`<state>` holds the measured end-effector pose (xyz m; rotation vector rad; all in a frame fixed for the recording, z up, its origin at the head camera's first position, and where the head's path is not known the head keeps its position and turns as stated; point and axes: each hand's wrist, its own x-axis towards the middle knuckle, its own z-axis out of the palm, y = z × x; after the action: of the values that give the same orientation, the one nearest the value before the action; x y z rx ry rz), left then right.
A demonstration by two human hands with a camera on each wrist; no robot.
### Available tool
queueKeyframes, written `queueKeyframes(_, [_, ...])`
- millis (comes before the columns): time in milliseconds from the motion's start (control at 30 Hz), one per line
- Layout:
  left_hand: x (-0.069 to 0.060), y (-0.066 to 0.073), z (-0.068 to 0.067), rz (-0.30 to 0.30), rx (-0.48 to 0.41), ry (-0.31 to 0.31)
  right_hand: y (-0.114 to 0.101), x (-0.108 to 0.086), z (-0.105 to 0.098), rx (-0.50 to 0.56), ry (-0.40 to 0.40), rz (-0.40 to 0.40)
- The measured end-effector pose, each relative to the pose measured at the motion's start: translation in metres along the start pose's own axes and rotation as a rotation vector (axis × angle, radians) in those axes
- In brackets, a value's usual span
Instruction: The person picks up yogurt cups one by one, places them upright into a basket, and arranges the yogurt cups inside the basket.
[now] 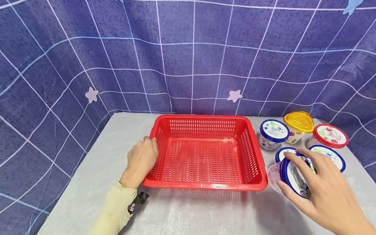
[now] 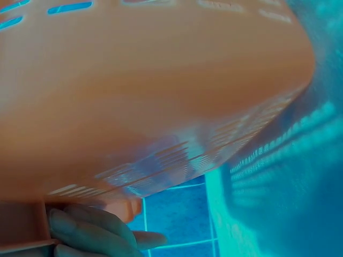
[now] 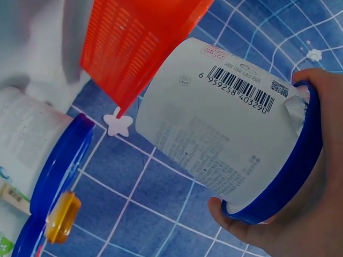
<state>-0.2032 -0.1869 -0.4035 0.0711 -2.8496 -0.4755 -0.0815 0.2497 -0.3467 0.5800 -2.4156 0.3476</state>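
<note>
A red plastic basket (image 1: 207,186) with slotted walls stands on the table, its inside bare. My left hand (image 1: 142,159) grips its left rim; in the left wrist view, fingers (image 2: 91,230) curl at the rim by the basket wall (image 2: 161,101). To the right of the basket, my right hand (image 1: 330,191) holds a round tub (image 1: 275,176) by its blue lid, raised and tilted with the base towards the basket. The right wrist view shows the tub's pale side (image 3: 214,123) with a barcode, thumb and fingers around the lid edge.
Behind the right hand stand more tubs: a blue-lidded one (image 1: 273,131) beside the basket, a yellow-lidded one (image 1: 299,123), a red-lidded one (image 1: 330,135) and two partly hidden blue-lidded ones. A grey cloth covers the table (image 1: 187,220). A blue checked curtain (image 1: 184,53) hangs behind.
</note>
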Motion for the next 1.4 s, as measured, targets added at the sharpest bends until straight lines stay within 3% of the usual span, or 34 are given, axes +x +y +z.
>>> queueKeyframes(200, [0.000,0.001,0.000,-0.013,0.019,-0.018,-0.001,0.007,0.002,0.016,-0.035,0.009])
queueKeyframes(567, [-0.002,0.002,0.004,0.004,0.039,0.004,-0.005,0.022,0.014,0.052,0.050,-0.065])
queueKeyframes(867, [-0.002,0.001,0.003,-0.017,0.036,-0.017,-0.008,0.041,0.024,0.088,-0.020,-0.094])
queueKeyframes(1000, [-0.001,0.003,0.003,-0.015,0.029,-0.026,-0.008,0.049,0.027,0.099,-0.008,-0.135])
queueKeyframes(1400, [0.000,0.002,0.000,-0.016,0.033,0.003,-0.008,0.074,0.040,0.125,-0.057,-0.183])
